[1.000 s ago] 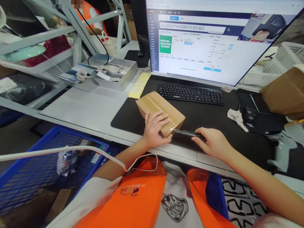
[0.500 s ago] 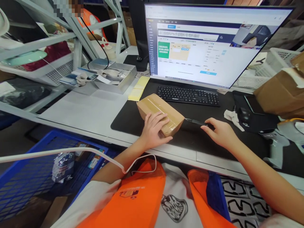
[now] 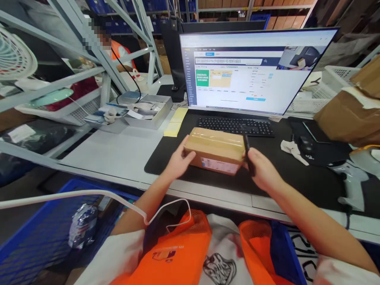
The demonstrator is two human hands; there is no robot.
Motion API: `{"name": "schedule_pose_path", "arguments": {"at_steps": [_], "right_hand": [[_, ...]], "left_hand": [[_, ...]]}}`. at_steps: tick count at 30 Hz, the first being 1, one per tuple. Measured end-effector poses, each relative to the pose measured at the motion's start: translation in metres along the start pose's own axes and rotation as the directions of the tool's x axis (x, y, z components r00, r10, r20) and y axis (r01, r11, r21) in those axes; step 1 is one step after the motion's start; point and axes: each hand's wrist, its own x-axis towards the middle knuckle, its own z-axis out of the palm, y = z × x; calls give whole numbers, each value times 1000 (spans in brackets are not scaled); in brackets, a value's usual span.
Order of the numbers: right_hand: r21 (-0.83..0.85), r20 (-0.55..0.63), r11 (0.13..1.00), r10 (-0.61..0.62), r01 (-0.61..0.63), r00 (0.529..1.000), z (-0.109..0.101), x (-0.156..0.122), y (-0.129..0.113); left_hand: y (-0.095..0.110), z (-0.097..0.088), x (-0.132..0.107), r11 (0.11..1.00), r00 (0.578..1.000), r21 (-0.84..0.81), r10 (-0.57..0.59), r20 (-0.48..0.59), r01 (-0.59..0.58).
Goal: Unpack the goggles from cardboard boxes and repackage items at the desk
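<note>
Cardboard box [image 3: 215,150]: between both hands, above or on the black desk mat [image 3: 308,180], before the keyboard [image 3: 237,126]; cannot tell whether its underside touches.
Box faces: glossy tape [image 3: 218,138] along the top, printed label [image 3: 221,165] on the side toward the person.
Left hand [image 3: 179,160]: grips the box's left end, thumb on the near side, other fingers largely hidden.
Right hand [image 3: 265,170]: fingers close around a black utility knife [image 3: 249,158], roughly upright at the box's right end; cannot tell which fingertips touch cardboard.
Monitor [image 3: 231,91]: lit, behind the keyboard.
Mouse [image 3: 305,144]: right of the keyboard.
</note>
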Motion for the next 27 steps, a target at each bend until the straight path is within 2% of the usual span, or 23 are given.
{"name": "schedule_pose_path", "arguments": {"at_steps": [2,4,6,7,9,10,11,13,15,17,19,23,27], "right_hand": [[-24,-98,999,32,-35,995,-18,19,-9],[-101,-126,993,56,-68,991,-35,33,-15],[-277,-109,961,-20,-11,994,-44,38,-21],[-406,-94,912,-106,60,990,-44,36,-24],[-679,-19,706,-293,203,956,-36,28,-33],[-782,45,572,-347,249,937,-29,21,-38],[-850,117,446,-361,281,925,-20,14,-43],[-903,248,264,-322,338,914,-3,1,-52],[-907,341,146,-292,394,894,10,-9,-58],[-905,389,56,-287,421,875,17,-13,-60],[-906,408,1,-271,424,872,19,-13,-60],[-903,425,-41,-220,427,878,17,-11,-61],[-899,437,-128,-216,419,873,25,-12,-66]], "left_hand": [[6,15,-19,983,998,177,50,47,-58],[10,25,-33,913,986,374,140,88,-163],[14,32,-40,789,949,538,305,76,-297],[16,35,-41,712,908,595,411,78,-373],[20,41,-41,561,799,635,582,154,-531],[21,44,-40,507,755,628,623,207,-591],[22,47,-40,473,728,618,637,252,-628],[23,52,-40,449,724,631,631,278,-633],[22,55,-40,437,739,670,624,254,-600],[21,55,-41,428,736,676,626,256,-599],[20,54,-40,434,736,664,623,267,-609],[18,52,-39,465,750,646,606,266,-605],[17,52,-39,460,734,636,627,262,-620]]}}
